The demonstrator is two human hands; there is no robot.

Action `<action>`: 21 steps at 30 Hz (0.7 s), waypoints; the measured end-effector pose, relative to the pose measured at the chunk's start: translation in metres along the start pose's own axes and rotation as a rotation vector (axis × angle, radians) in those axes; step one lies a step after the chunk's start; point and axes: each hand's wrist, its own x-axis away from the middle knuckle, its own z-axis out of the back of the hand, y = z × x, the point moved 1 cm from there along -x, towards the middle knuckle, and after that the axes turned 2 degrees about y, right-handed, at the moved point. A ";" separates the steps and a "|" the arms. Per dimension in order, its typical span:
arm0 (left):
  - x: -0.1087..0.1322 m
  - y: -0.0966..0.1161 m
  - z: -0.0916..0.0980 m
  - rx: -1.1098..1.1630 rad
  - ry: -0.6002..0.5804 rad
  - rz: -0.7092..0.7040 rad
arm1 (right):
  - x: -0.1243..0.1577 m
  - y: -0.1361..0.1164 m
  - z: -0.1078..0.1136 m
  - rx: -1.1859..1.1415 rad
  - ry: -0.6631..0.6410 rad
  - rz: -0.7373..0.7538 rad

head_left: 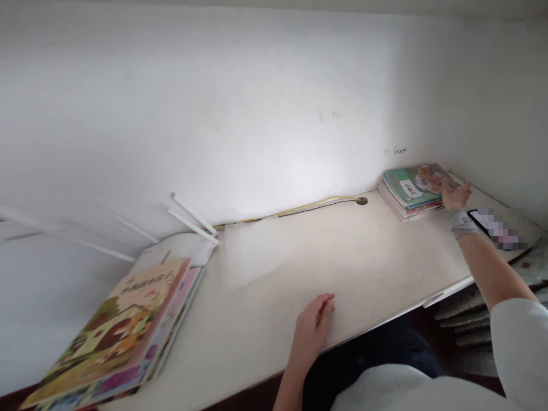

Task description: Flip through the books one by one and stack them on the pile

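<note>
At the far right of the desk is a stack of thin books (411, 188), the top one with a green and brown cover and a white label. My right hand (456, 197), a clear band round its wrist, is closed on the near right corner of this stack; part of its fingers is hidden. My left hand (314, 319) rests by the desk's front edge with its fingers loosely curled in and nothing visible in them. Further left, a pile of larger picture books (124, 325) lies at an angle, its top cover showing a house.
The white desk (257, 319) runs along a wall, with a cable hole (362, 201) and yellow and black cables (299, 206) at the back. White rods (192, 220) stand behind the left pile. A phone-like object (499, 228), partly blurred, lies near the right forearm.
</note>
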 end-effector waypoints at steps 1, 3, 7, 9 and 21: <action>0.000 -0.001 -0.001 0.003 -0.002 -0.005 | 0.009 -0.004 -0.004 0.070 0.011 0.052; -0.001 -0.003 -0.002 0.008 -0.011 -0.009 | 0.028 -0.016 -0.021 0.148 -0.062 0.170; 0.001 -0.002 -0.004 0.013 -0.001 -0.019 | 0.057 -0.029 -0.060 0.426 -0.347 0.443; 0.004 -0.001 -0.005 0.011 0.017 -0.037 | 0.059 -0.023 -0.069 0.459 -0.349 0.451; -0.048 -0.013 0.054 -0.479 0.182 -0.171 | 0.132 -0.051 -0.059 0.470 -0.346 0.891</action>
